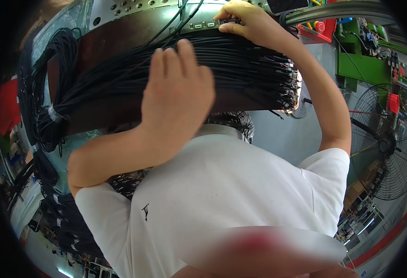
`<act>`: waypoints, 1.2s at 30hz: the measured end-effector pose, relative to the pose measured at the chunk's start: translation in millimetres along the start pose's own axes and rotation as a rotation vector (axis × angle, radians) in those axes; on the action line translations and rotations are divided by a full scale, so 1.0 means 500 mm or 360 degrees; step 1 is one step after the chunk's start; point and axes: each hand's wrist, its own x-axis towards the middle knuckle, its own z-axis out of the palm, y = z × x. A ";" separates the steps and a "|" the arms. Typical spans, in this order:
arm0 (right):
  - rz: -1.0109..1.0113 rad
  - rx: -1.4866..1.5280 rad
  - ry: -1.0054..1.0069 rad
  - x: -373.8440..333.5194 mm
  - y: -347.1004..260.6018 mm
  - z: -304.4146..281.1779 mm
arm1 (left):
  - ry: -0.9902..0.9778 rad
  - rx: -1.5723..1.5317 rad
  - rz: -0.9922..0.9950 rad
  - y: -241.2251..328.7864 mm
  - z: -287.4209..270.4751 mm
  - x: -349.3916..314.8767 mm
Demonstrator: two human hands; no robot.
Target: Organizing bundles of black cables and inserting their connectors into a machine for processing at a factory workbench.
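Grey floor (277,136), large caged fan (387,143)

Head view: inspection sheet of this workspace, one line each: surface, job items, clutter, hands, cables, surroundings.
Surface: dark brown bench top, partly covered by cables.
Job items: black cables laid lengthwise, many connector ends at the right; slotted strip behind them.
Clutter: dark flat device at the top edge.
Hands: left hand over the cables, blurred, contact unclear; right hand at the strip, grip unclear.
Cables: coiled bundle at left, with a pale tie.
Surroundings: caged fan, green machine and red button at right.
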 end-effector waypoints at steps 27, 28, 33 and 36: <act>-0.0600 -0.1213 0.0841 -0.088 -0.081 0.028 | -0.0525 -0.3862 -0.1197 0.039 0.082 0.016; -0.0594 -0.1193 0.0819 -0.080 -0.079 0.034 | -0.0588 -0.3836 -0.1273 0.033 0.082 0.010; -0.0701 -0.1022 0.0963 -0.039 -0.102 0.053 | -0.0375 -0.3750 -0.1348 0.008 0.085 -0.005; -0.0860 -0.1049 0.0642 -0.024 -0.112 0.053 | -0.0408 -0.3741 -0.1338 0.002 0.086 -0.005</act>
